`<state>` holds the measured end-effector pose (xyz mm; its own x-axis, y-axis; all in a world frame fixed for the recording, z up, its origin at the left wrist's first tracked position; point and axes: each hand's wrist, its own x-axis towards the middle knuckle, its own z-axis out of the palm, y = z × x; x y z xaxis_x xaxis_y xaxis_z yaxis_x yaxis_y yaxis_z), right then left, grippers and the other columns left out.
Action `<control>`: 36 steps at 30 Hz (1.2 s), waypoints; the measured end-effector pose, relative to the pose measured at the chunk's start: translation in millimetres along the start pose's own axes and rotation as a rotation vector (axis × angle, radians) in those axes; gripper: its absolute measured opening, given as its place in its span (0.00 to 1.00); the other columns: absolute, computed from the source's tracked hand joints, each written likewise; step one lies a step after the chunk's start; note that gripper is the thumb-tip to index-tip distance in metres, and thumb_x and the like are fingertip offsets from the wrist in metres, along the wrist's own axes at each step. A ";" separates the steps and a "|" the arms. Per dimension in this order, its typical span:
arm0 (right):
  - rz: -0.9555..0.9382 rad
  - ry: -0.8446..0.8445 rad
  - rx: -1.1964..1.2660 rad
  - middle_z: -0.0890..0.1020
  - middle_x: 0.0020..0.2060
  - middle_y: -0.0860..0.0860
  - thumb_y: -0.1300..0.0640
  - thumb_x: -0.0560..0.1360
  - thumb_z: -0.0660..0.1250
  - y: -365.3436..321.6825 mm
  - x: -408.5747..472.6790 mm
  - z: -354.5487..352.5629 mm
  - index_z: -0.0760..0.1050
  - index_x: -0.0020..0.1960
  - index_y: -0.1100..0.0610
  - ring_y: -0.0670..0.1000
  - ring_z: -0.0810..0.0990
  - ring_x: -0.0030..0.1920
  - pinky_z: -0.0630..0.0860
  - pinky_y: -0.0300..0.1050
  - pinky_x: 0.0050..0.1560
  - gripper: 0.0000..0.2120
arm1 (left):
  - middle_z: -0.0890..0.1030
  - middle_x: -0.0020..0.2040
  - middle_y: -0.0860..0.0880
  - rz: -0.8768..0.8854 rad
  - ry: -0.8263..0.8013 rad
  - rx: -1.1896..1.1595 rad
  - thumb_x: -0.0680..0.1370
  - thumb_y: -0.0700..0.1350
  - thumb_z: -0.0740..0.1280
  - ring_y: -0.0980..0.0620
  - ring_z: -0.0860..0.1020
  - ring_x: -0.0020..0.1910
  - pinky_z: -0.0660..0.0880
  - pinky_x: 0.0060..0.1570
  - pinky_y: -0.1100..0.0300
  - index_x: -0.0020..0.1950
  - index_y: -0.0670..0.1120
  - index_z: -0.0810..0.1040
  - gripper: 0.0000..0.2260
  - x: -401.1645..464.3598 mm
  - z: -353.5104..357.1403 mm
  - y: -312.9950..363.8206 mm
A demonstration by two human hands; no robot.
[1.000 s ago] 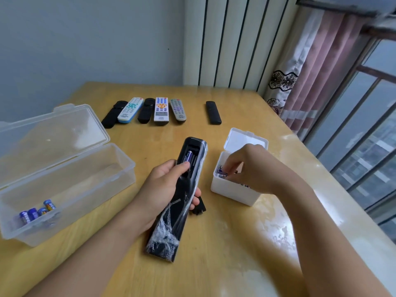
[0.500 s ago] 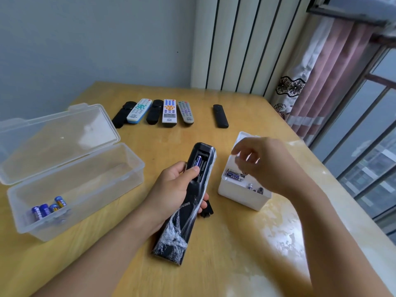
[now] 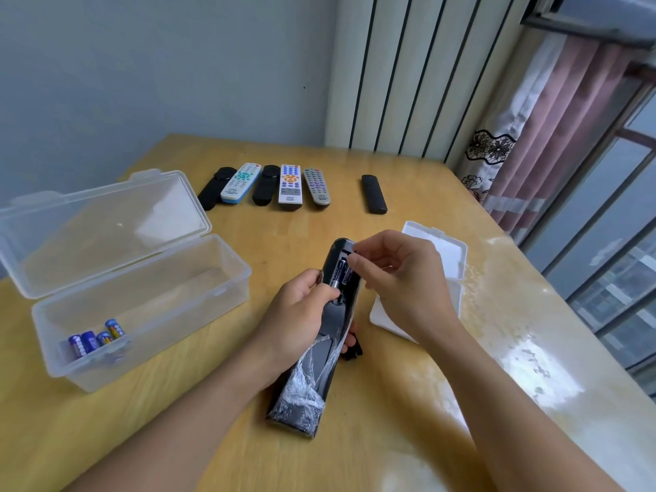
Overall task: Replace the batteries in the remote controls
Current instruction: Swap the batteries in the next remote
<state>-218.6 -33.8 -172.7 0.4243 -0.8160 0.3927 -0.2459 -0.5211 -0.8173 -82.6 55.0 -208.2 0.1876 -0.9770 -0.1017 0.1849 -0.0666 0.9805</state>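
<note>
Above the table (image 3: 408, 438), left hand (image 3: 294, 314) gripping black remote (image 3: 328, 324), right hand (image 3: 401, 275) pinching a battery (image 3: 348, 273) into it.

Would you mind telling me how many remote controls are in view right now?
7: five side by side at the table's far end, one black one apart to their right, and one gripped in the left hand.
</note>
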 end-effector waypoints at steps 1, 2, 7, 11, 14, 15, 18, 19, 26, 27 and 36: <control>-0.002 -0.003 -0.040 0.83 0.32 0.42 0.61 0.74 0.76 0.0 -0.4 1.9 0.83 0.42 0.52 0.40 0.79 0.31 0.73 0.30 0.34 0.05 | 0.82 0.35 0.37 0.006 0.002 0.008 0.84 0.39 0.58 0.40 0.81 0.31 0.80 0.30 0.52 0.55 0.37 0.74 0.07 0.1 0.7 0.0; -0.001 -0.012 -0.076 0.83 0.32 0.43 0.60 0.73 0.76 -0.1 -0.6 3.1 0.84 0.43 0.54 0.40 0.79 0.32 0.73 0.30 0.35 0.03 | 0.82 0.36 0.36 0.013 0.005 0.016 0.84 0.38 0.58 0.40 0.81 0.31 0.81 0.30 0.51 0.54 0.37 0.74 0.06 0.1 1.6 -0.2; -0.029 -0.002 -0.201 0.82 0.38 0.45 0.58 0.72 0.77 2.3 0.4 5.0 0.87 0.46 0.53 0.43 0.79 0.36 0.74 0.33 0.38 0.03 | 0.81 0.35 0.36 0.042 0.023 0.013 0.84 0.38 0.59 0.39 0.80 0.30 0.80 0.29 0.51 0.52 0.36 0.74 0.06 -1.2 3.1 -1.5; -0.092 -0.021 -0.255 0.80 0.39 0.47 0.57 0.74 0.76 5.0 -1.6 7.7 0.87 0.49 0.54 0.43 0.77 0.36 0.70 0.31 0.37 0.05 | 0.80 0.35 0.35 0.054 0.057 -0.018 0.84 0.39 0.60 0.40 0.80 0.29 0.79 0.28 0.52 0.56 0.34 0.73 0.08 -2.0 0.9 -4.3; -0.188 -0.047 -0.319 0.78 0.38 0.51 0.58 0.77 0.73 1.8 -4.1 10.7 0.87 0.46 0.57 0.46 0.76 0.34 0.70 0.37 0.36 0.04 | 0.80 0.35 0.35 0.075 0.073 -0.033 0.84 0.40 0.62 0.39 0.79 0.29 0.79 0.28 0.51 0.57 0.35 0.74 0.08 -2.5 0.0 -5.3; -0.212 -0.060 -0.348 0.78 0.38 0.51 0.57 0.78 0.72 0.6 -5.2 11.4 0.87 0.45 0.57 0.48 0.76 0.34 0.71 0.41 0.35 0.07 | 0.80 0.35 0.34 0.084 0.076 -0.036 0.84 0.40 0.63 0.39 0.79 0.29 0.79 0.29 0.51 0.57 0.35 0.74 0.08 -2.0 -0.2 -5.8; -0.313 -0.134 -0.502 0.74 0.40 0.50 0.55 0.82 0.66 -4.0 -10.5 12.8 0.83 0.42 0.59 0.51 0.74 0.36 0.74 0.49 0.37 0.14 | 0.81 0.35 0.35 0.105 0.095 -0.044 0.83 0.42 0.66 0.39 0.80 0.29 0.78 0.28 0.52 0.57 0.36 0.75 0.09 -2.5 -1.9 -7.8; -0.356 -0.154 -0.539 0.73 0.40 0.50 0.55 0.82 0.64 -5.5 -12.6 13.2 0.82 0.42 0.59 0.52 0.74 0.37 0.74 0.50 0.39 0.15 | 0.81 0.34 0.35 0.114 0.100 -0.046 0.83 0.42 0.66 0.39 0.80 0.28 0.77 0.28 0.52 0.57 0.36 0.75 0.09 -2.6 -2.2 -8.4; -0.253 -0.069 -0.381 0.79 0.49 0.46 0.55 0.81 0.65 -16.1 -4.6 -7.4 0.82 0.62 0.53 0.44 0.77 0.45 0.72 0.38 0.44 0.12 | 0.83 0.37 0.35 0.103 0.144 -0.043 0.82 0.47 0.67 0.38 0.82 0.31 0.78 0.29 0.52 0.53 0.47 0.77 0.05 4.9 -8.2 -7.5; -0.240 0.052 -0.289 0.82 0.47 0.45 0.56 0.80 0.67 -18.2 -2.2 -16.5 0.84 0.58 0.53 0.43 0.79 0.43 0.73 0.36 0.42 0.10 | 0.83 0.37 0.35 0.083 0.148 -0.043 0.82 0.48 0.67 0.39 0.83 0.32 0.79 0.30 0.52 0.52 0.48 0.78 0.04 8.1 -8.5 -7.0; -0.098 -0.525 -0.767 0.83 0.41 0.46 0.44 0.74 0.72 -19.5 -28.3 -4.1 0.80 0.49 0.52 0.46 0.79 0.39 0.73 0.39 0.33 0.12 | 0.83 0.35 0.34 -0.011 0.191 -0.038 0.77 0.50 0.70 0.39 0.81 0.30 0.78 0.31 0.51 0.48 0.48 0.78 0.07 12.9 -39.2 -1.7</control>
<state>-229.3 -1.5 -166.1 0.7670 -0.6396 0.0515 -0.6168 -0.7571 -0.2154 -42.7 50.4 -217.8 0.3644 -0.9198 -0.1455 0.2232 -0.0654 0.9726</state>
